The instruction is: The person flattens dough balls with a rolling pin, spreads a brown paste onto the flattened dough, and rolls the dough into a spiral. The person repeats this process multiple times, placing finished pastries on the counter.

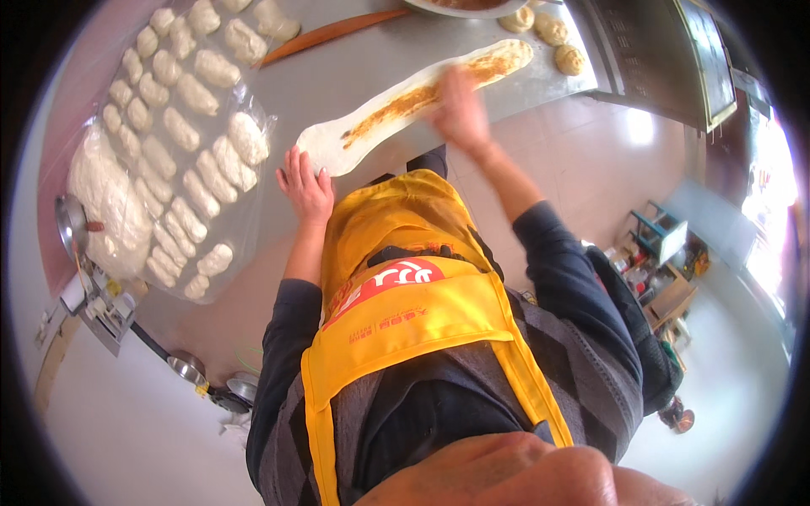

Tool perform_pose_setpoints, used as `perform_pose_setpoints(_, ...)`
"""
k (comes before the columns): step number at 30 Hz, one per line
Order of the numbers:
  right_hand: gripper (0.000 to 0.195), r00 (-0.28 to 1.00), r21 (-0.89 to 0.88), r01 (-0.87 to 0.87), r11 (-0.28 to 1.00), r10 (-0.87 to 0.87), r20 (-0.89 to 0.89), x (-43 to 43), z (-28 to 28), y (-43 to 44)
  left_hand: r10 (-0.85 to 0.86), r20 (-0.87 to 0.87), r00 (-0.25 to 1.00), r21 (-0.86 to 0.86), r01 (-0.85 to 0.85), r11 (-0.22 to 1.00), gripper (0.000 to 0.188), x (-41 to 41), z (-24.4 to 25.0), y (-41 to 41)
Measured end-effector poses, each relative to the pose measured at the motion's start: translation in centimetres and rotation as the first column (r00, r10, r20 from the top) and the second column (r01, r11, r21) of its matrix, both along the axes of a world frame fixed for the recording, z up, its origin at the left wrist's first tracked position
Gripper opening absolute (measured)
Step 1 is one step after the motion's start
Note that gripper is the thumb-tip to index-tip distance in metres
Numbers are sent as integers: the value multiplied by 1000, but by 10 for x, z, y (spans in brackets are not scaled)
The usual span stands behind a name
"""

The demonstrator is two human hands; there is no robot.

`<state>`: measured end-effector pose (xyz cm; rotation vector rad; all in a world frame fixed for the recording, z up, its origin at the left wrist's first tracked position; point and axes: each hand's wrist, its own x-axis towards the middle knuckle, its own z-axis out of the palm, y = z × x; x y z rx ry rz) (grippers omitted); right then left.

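A long flattened strip of dough (326, 142) lies slantwise on the metal worktop, with a reddish-brown paste (405, 104) spread along its middle. My left hand (308, 186) rests at the strip's left end, fingers apart, its fingertips at the dough's edge. Over the right half of the strip is my right hand (461, 114), blurred, with its fingers over the paste; whether it holds anything cannot be made out. Several rolled dough pieces (197, 95) lie in rows on plastic at the left, beside a large dough mass (107, 196).
A wooden rolling pin (332, 35), tapered, lies beyond the strip. Behind it stands a bowl (468, 7) of reddish-brown filling. Several round coiled dough pieces (569, 60) sit near the worktop's right corner. A metal-framed cabinet (664, 57) stands at the upper right.
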<state>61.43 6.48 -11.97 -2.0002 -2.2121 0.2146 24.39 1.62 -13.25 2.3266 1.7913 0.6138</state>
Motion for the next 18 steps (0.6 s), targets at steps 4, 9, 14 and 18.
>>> perform_pose_setpoints(4,90,910,-127,-402,907,380,-165,-105,20,-16,3,-37,999,-25,-4,1000,55,-1,3,0)
perform_pose_setpoints(9,84,983,-138,6,990,-31,-179,28,12,25,-16,-68,998,-14,15,1000,51,2,8,2)
perform_pose_setpoints(14,90,984,10,46,999,-44,-172,-61,6,10,1,-43,999,-18,-2,1000,53,0,3,-1)
perform_pose_setpoints(18,83,956,-65,-259,964,247,-157,-58,9,16,0,-58,998,-74,-4,997,54,-1,8,0)
